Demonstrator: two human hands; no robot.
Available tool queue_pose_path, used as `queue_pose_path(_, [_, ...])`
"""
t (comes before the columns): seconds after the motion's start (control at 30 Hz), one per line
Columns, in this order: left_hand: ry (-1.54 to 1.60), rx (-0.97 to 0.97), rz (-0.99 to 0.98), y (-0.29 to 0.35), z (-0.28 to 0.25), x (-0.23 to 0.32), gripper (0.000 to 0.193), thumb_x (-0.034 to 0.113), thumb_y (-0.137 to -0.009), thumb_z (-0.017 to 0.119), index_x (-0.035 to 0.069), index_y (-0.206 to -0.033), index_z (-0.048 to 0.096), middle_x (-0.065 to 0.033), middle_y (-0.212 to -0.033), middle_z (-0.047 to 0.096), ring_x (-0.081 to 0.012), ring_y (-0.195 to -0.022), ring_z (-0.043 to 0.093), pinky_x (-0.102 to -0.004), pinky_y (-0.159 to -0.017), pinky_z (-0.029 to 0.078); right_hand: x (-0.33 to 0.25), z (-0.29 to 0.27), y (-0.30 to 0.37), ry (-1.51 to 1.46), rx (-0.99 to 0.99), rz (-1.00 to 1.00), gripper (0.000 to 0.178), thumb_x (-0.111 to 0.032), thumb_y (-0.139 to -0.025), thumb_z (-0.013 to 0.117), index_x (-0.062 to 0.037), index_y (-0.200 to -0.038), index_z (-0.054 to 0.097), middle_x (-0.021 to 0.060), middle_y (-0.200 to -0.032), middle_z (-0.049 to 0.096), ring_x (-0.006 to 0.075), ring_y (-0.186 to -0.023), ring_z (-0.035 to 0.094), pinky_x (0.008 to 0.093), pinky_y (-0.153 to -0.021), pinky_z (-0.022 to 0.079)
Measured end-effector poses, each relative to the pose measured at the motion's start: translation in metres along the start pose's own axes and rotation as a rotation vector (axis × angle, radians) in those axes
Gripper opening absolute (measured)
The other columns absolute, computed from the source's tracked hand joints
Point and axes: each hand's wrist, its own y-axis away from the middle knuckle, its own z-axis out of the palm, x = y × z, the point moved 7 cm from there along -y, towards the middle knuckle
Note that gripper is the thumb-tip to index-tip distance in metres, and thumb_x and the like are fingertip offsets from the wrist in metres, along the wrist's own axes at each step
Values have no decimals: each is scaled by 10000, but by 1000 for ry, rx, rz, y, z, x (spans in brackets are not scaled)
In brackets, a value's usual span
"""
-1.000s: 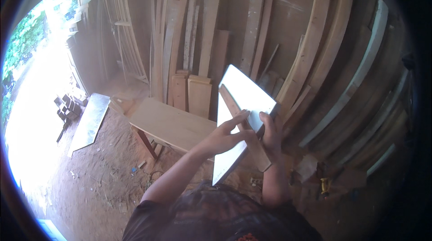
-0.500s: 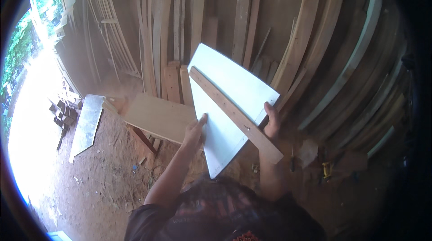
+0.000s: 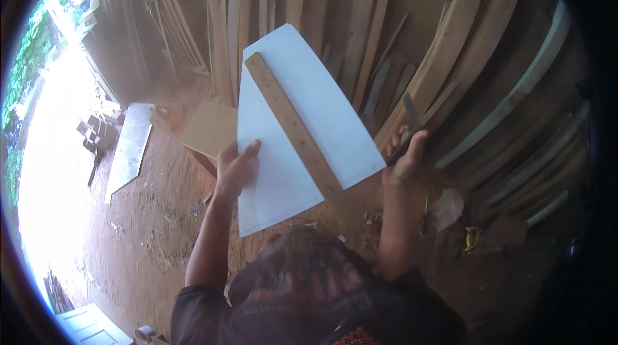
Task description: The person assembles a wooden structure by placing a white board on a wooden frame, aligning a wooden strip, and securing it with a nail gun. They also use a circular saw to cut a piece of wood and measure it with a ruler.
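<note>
A white tapered panel [image 3: 264, 113] is tilted up before me, narrower at its far end. Along its middle lies a brown wooden strip [image 3: 290, 120] with small dark spots, jutting past the panel's near edge. My left hand [image 3: 237, 168] grips the panel's left edge, thumb on the white face and fingers hidden behind. At the panel's near right corner is my right hand [image 3: 405, 157], closed round a dark-handled tool [image 3: 400, 150] with a grey blade-like end pointing away from me. Its exact kind is unclear.
Long wooden boards [image 3: 367, 23] lean against the wall ahead and to the right. A light board [image 3: 209, 126] on a low support stands behind my left hand. Left lie a grey sheet [image 3: 131, 149] and stacked dark blocks [image 3: 96, 132]. A yellow tool [image 3: 470, 238] rests at right.
The panel and strip have turned more upright and shifted left. My right hand has left the panel's face and now shows a dark-handled tool beside the corner.
</note>
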Motion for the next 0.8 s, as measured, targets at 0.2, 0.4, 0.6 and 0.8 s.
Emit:
queue_pose_path(0.2, [-217,63,-107,23,-56,-13,365,288,-938,768,-49,-1060,697,-44,-872,682,-124,-741,637,-282,-653,515,-34,8,26,682,-322,-208,321,-206,-1019,679,-43,-1266,554,28,-1046,591,166,-1000,604,289,-923,481])
queue_pose_path(0.4, [-211,125,-163,36,-72,-35,373,312,-930,773,-39,-1027,695,-44,-858,676,-125,-731,631,-283,-648,507,-38,40,66,841,-365,-175,224,-125,-1031,608,-8,-1217,567,45,-1050,584,108,-927,539,252,-811,451])
queue_pose_path(0.6, [-185,209,-161,42,-83,-46,410,338,-942,758,-46,-1073,696,-50,-871,676,-130,-743,631,-294,-662,507,13,21,64,492,-205,86,309,-248,-1053,609,-5,-1236,662,42,-1145,678,101,-1046,596,254,-890,474])
queue_pose_path(0.8, [-112,245,-141,49,-87,-56,432,342,-961,739,-56,-1120,689,-49,-898,677,-124,-769,623,-280,-678,493,91,-5,89,209,-170,424,365,-98,-944,774,-6,-1268,634,48,-1210,653,115,-1098,591,284,-982,469])
